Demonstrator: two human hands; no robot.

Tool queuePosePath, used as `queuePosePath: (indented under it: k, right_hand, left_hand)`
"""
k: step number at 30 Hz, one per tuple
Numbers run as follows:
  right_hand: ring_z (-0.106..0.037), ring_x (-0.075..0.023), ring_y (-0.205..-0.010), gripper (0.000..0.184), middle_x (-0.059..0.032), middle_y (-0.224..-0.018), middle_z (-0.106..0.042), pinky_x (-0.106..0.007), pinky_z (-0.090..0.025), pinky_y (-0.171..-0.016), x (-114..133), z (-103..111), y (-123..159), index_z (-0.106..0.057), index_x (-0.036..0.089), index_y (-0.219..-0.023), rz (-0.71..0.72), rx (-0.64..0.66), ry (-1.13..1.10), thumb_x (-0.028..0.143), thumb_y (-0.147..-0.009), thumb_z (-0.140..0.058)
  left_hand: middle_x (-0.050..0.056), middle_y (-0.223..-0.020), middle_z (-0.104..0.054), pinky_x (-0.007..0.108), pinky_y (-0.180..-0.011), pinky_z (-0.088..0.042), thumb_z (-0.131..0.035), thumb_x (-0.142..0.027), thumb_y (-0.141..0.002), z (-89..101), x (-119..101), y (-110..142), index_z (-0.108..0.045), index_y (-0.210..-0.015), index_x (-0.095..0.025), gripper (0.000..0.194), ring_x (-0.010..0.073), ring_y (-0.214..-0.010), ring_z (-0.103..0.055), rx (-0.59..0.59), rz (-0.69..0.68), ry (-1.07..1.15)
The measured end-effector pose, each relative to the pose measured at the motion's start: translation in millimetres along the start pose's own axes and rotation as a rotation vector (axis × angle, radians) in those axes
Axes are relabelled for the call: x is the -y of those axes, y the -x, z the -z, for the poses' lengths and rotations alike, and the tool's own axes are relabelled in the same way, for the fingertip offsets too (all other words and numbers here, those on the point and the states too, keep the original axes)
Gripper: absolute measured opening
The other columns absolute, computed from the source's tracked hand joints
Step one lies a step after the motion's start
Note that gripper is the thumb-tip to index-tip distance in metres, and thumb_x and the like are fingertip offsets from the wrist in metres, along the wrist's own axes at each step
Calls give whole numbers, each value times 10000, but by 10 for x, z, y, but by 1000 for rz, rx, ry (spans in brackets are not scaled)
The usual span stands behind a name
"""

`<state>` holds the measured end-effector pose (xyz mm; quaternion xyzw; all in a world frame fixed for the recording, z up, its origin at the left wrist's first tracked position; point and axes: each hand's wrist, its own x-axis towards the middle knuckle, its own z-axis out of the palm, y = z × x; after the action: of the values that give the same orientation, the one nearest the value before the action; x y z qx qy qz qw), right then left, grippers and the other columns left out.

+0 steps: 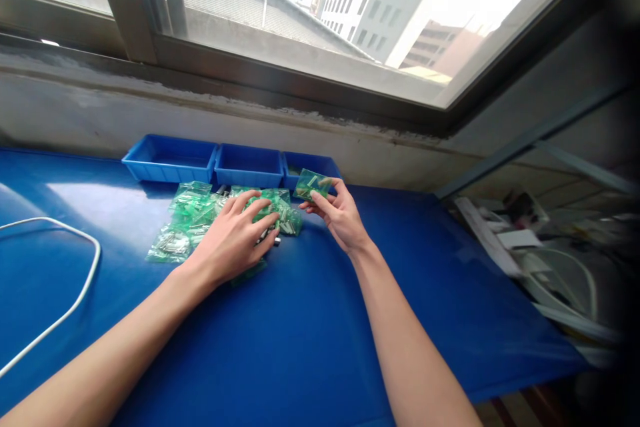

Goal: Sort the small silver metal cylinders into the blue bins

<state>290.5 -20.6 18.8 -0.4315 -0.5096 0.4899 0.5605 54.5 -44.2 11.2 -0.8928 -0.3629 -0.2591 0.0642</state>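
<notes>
My right hand (341, 217) pinches a small green plastic bag (309, 183) between thumb and fingers, raised in front of the right-hand blue bin. Small pale metal parts show through its film. My left hand (237, 233) lies spread, palm down, over a pile of similar green bags (193, 203) on the blue table. Its fingers are apart and touch the pile; what is under the palm is hidden. One bag (170, 243) at the pile's left edge holds silvery metal pieces. A dark metal part (277, 241) pokes out by my left thumb.
Three blue plastic bins, left (173, 172), middle (249, 177) and right (330, 165), stand in a row against the wall. Something greenish lies in the right one. A white cable (93, 267) curves over the table (300, 347) at left. Beyond the right edge is a metal-framed shelf with blurred items.
</notes>
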Motion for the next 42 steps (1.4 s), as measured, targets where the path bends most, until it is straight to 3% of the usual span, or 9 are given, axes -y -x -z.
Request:
queuePosePath:
  k: [9,16,19,22,24,27,32,36,42]
  right_hand:
    - [-696,-198,-502,549,39,-622,-694,-280,-571,-500,-32,27,-244,-495,234,-1011,247,-521,326,529,-690,-828]
    - [-744,-226,-613,525,-66,-856,-761,-307,-599,-577,-21,-11,-582,-571,208,-1009,235,-504,455,558,-685,-791]
    - [-743,-201,-627,503,-122,-1088,-752,-314,-605,-629,-42,14,-569,-634,191,-1102,236,-533,530,492,-720,-768]
    - [-723,-181,-598,389,-107,-1039,-756,-302,-590,-612,-42,15,-443,-667,179,-1089,249,-549,555,415,-782,-708]
    - [-706,-175,-587,293,-81,-909,-755,-289,-572,-592,-12,-2,-331,-692,172,-991,243,-495,587,409,-819,-673]
    - [-686,-166,-633,268,-64,-874,-748,-274,-549,-600,69,-28,-173,-724,183,-928,195,-197,657,430,-828,-688]
    - [-576,-115,-625,556,-39,-982,-728,-266,-507,-618,110,-25,-53,-728,230,-1138,108,270,786,455,-649,-867]
    - [-509,-113,-600,527,19,-719,-635,-235,-424,-543,23,32,-78,-738,184,-1000,41,293,786,466,-585,-902]
    - [-603,-127,-637,411,-5,-773,-695,-253,-489,-615,30,155,-91,-688,158,-858,-128,336,456,437,-632,-887]
  left_hand:
    - [133,-1307,-645,565,-1026,-470,-486,-313,-1005,-29,6,7,-702,-1215,-197,324,375,-1298,-483,0,1,-5]
    - [130,-1307,-646,556,-1036,-470,-483,-316,-1009,-28,2,4,-693,-1226,-197,325,365,-1316,-471,2,6,-5]
    - [129,-1308,-644,553,-1035,-469,-472,-316,-1015,-34,0,5,-692,-1229,-192,331,365,-1318,-469,10,12,-5]
    - [129,-1306,-644,553,-1033,-469,-471,-316,-1015,-47,-1,5,-690,-1235,-195,334,367,-1320,-466,12,13,-4]
    - [128,-1309,-643,553,-1030,-471,-479,-316,-1010,-52,0,4,-690,-1236,-199,330,369,-1321,-467,10,12,2]
    - [132,-1314,-642,557,-1024,-477,-489,-313,-1005,-41,1,1,-688,-1239,-201,327,370,-1315,-474,6,17,9]
    - [147,-1313,-641,558,-1032,-474,-492,-301,-1000,-9,-6,-7,-679,-1250,-183,333,368,-1308,-481,8,10,1]
    - [147,-1306,-644,547,-1030,-473,-495,-305,-1000,-11,-8,-11,-684,-1233,-172,328,367,-1295,-487,1,12,-6]
    - [145,-1322,-632,546,-1037,-461,-471,-322,-1012,-27,6,-8,-674,-1249,-162,351,368,-1297,-485,17,25,0]
